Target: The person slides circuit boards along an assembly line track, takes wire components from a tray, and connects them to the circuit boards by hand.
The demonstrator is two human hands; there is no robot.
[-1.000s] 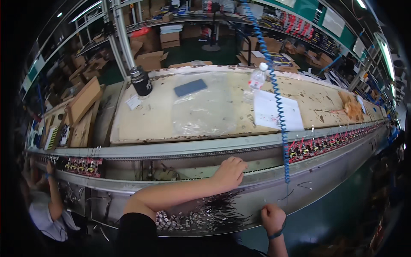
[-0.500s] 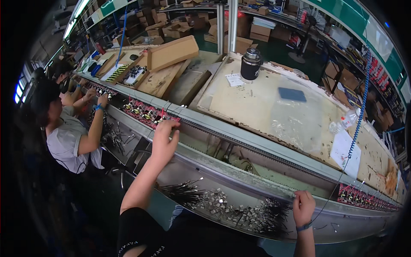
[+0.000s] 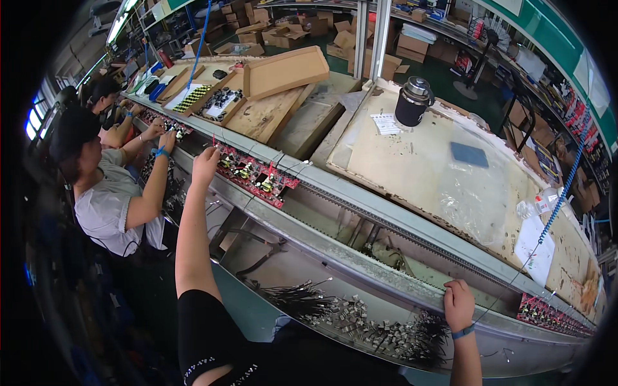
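Note:
My left hand [image 3: 205, 165] is stretched out to the far left, its fingers drawn together at the left part of a row of red circuit boards [image 3: 254, 177]. Whatever lies between its fingertips is too small to make out. The boards sit in the long conveyor track and carry yellow and black parts and thin wires. At the right, my right hand [image 3: 458, 305] rests with curled fingers on the track's near metal rail [image 3: 386, 270]. Its fingertips are partly hidden, so anything in them does not show. A dark band circles the right wrist.
Below the rail, a metal tray [image 3: 270, 273] holds black-wired leads [image 3: 299, 301] and silver connectors [image 3: 360, 321]. More red boards [image 3: 547, 313] lie at the right. A co-worker [image 3: 112, 193] handles boards at the left. A black flask [image 3: 414, 103] and cardboard tray [image 3: 286, 72] stand beyond.
My left hand has moved left along the row of boards, its fingers closing together. My right hand stays at the rail. The whole view has swung left.

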